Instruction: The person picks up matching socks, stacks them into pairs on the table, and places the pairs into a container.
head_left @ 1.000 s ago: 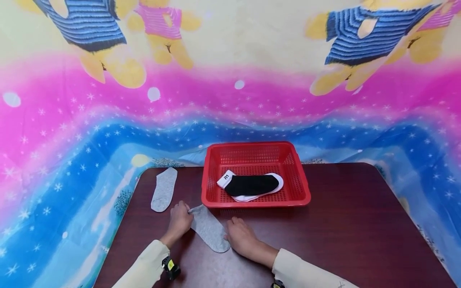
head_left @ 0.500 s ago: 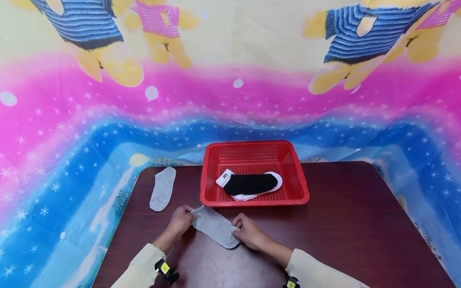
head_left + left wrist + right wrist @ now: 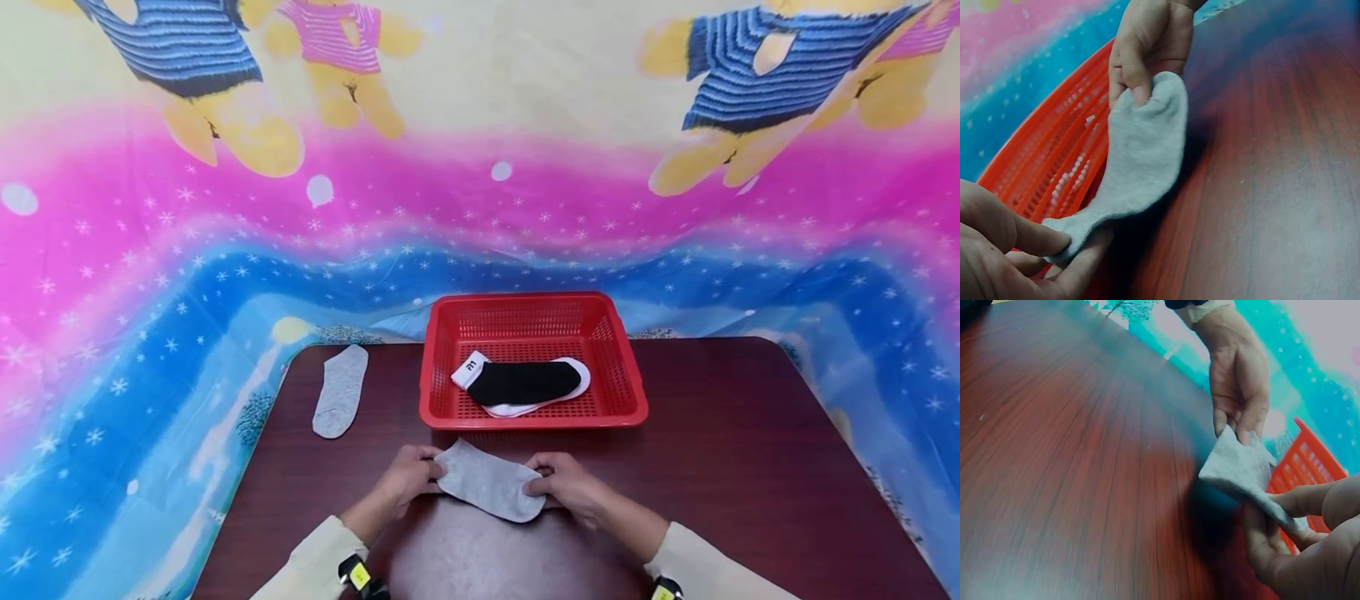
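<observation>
A light grey ankle sock is stretched between my two hands, in front of the basket. My left hand pinches its cuff end between thumb and fingers. At the toe end, my right hand grips the fabric with the thumb on top. In the left wrist view the sock hangs above the tabletop, with a dark shadow under it. The right wrist view shows the same sock edge-on, held at both ends. A second grey sock lies flat at the table's back left.
Behind my hands stands a red plastic basket. In it lie a black sock with a white cuff and a white sock partly under it. The dark brown table reaches a printed cloth backdrop.
Both hands have moved right with the grey sock, which is now raised off the table. My right hand has gone from touching the toe to pinching it. The other socks stayed put.
</observation>
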